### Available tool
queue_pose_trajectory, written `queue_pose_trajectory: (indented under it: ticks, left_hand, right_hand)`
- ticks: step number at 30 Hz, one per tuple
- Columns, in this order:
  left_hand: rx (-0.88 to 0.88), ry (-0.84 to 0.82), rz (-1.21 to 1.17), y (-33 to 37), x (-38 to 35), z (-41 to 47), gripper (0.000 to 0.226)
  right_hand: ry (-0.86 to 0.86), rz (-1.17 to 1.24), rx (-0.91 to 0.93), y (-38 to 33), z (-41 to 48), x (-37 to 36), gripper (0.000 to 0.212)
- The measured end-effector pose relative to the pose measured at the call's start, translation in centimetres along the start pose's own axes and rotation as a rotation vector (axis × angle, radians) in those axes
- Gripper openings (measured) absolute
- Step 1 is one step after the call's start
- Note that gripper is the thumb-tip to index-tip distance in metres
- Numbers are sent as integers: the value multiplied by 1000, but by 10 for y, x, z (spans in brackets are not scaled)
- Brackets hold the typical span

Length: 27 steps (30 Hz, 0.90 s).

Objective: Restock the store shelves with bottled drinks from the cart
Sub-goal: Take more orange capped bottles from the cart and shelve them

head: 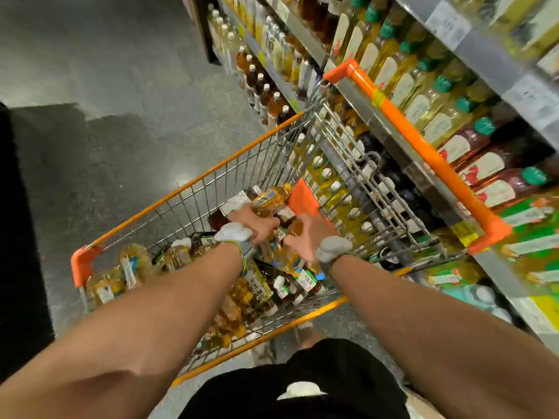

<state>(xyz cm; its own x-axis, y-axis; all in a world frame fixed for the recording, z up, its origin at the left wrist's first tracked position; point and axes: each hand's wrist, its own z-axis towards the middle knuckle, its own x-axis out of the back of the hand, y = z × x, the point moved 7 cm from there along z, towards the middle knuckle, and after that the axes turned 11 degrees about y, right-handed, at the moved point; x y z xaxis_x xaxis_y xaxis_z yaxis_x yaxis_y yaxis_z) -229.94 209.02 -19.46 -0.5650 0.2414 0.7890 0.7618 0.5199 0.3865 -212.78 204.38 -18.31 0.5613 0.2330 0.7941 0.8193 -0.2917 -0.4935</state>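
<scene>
Seemingly left hand and right hand grip bottles inside cart.

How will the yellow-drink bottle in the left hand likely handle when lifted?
Likely heavy for its size: the yellow-drink bottle looks full. Round body, so apt to roll if laid down. Probably rigid, smooth plastic, somewhat slippery.

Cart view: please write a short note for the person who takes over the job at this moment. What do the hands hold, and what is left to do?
Left hand: down in the cart, fingers curled round an amber bottle.
Right hand: beside it, gripping a second bottle.
Cart: stands along the shelves, with a pile of bottles in it.
Done: cannot tell how many went up; the shelves look well filled.
Left: lift both bottles out, shelve them, then work through the pile.
</scene>
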Motion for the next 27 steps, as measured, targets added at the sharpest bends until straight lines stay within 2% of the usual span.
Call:
queue_pose_trajectory:
  ticks: [2,5,6,8,12,14,17,19,20,23,25,27]
  left_hand:
    - [-59,18,-35,20,19,-4,92]
    - [-76,77,-178,36,50,-14,103]
    - [-88,105,-226,45,63,-20,104]
    - [-72,131,-328,53,72,-24,105]
    - [-6,140,-582,72,96,-45,109]
    - [49,55,-826,83,101,-69,92]
    - [84,-164,-1019,105,87,-86,38]
    - [68,-302,-1060,120,79,-103,38]
    - [61,-321,-1073,124,79,-111,36]
    - [19,-400,-1142,138,79,-143,20]
    - [-36,-424,-1154,150,78,-158,20]
    - [-101,-423,-1174,165,80,-183,23]
  right_hand:
    - [106,-4,8,-13,-2,31,52]
    - [272,119,-17,-27,-16,70,55]
    - [351,137,-17,-32,-22,88,50]
    - [409,148,-96,-30,-26,105,34]
    - [568,251,-286,-25,-43,148,32]
    - [688,368,-441,-18,-67,166,39]
    - [754,553,-655,-11,-82,167,51]
    - [740,724,-685,-7,-91,169,55]
    - [726,874,-675,-6,-93,169,51]
    - [679,1328,-637,-8,-103,171,23]
    - [688,1472,-594,-12,-107,179,10]
    - [707,1554,-539,-11,-123,195,11]
